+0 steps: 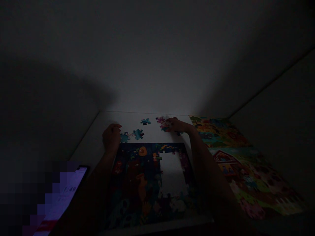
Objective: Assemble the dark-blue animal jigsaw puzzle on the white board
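The right hand bends over pink knobbed jigsaw pieces and the left hand curls beside teal knobbed jigsaw pieces, whether gripping I cannot tell, all beyond the dark-blue rectangular puzzle, probably leaving its white gap uncovered.

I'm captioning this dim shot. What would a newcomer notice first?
Probably the lit phone at lower left, glowing in the gloom. Next, the dark jigsaw puzzle at lower middle, with a large white gap right of its centre. Beyond its far edge, the right hand is at some pink loose pieces; a colourful barn picture lies at lower right.
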A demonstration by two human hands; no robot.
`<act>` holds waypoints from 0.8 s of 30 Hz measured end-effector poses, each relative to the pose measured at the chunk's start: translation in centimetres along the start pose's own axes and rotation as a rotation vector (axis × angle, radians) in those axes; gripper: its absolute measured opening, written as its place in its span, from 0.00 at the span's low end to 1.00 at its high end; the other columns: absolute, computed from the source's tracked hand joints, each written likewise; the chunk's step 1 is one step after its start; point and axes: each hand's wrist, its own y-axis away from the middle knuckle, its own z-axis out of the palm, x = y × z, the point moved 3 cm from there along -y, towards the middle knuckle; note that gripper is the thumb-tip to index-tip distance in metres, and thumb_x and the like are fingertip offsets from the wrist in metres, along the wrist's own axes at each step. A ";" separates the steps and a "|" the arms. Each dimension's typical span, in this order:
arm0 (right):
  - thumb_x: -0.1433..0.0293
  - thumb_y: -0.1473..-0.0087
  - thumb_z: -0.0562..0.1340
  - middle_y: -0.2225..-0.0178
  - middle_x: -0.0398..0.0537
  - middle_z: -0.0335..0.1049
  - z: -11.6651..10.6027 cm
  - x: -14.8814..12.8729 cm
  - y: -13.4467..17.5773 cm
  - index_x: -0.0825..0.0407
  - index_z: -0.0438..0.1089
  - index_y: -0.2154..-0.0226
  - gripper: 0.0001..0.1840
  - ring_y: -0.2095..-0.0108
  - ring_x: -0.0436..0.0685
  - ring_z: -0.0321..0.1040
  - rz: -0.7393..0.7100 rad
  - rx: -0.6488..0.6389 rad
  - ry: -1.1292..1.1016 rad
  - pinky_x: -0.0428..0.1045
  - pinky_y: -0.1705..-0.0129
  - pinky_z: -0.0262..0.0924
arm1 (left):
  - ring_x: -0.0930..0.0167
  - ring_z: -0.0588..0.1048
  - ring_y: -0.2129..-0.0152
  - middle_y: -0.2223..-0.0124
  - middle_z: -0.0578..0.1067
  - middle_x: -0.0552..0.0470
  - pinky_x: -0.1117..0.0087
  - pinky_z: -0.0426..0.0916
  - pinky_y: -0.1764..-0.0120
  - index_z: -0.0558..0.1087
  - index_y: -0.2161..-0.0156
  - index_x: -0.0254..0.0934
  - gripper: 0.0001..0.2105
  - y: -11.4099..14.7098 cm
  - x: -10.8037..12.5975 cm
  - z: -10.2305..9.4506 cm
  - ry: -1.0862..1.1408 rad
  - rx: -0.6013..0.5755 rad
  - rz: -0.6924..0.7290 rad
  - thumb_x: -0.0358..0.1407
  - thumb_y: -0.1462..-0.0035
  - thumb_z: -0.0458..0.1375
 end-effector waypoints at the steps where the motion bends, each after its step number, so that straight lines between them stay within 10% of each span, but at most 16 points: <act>1: 0.57 0.55 0.71 0.41 0.59 0.59 0.0 -0.1 0.1 0.50 0.66 0.43 0.38 0.43 0.66 0.62 0.002 0.002 -0.008 0.57 0.43 0.62 | 0.70 0.70 0.77 0.72 0.74 0.53 0.70 0.58 0.74 0.76 0.69 0.39 0.14 0.0 0.0 0.0 -0.005 -0.001 -0.001 0.34 0.52 0.47; 17: 0.67 0.58 0.71 0.59 0.54 0.69 0.7 0.2 -0.5 0.54 0.72 0.62 0.18 0.61 0.57 0.68 -0.013 0.116 -0.063 0.51 0.59 0.66 | 0.68 0.71 0.75 0.70 0.76 0.52 0.70 0.58 0.74 0.77 0.67 0.39 0.13 0.1 0.1 -0.1 -0.015 -0.032 -0.048 0.33 0.49 0.48; 24: 0.66 0.61 0.72 0.66 0.48 0.72 1.0 0.7 -0.7 0.52 0.68 0.57 0.27 0.68 0.55 0.68 -0.018 0.101 -0.170 0.48 0.66 0.64 | 0.68 0.71 0.75 0.69 0.76 0.51 0.71 0.58 0.73 0.77 0.67 0.39 0.13 0.1 0.2 -0.1 0.003 -0.037 -0.021 0.33 0.49 0.48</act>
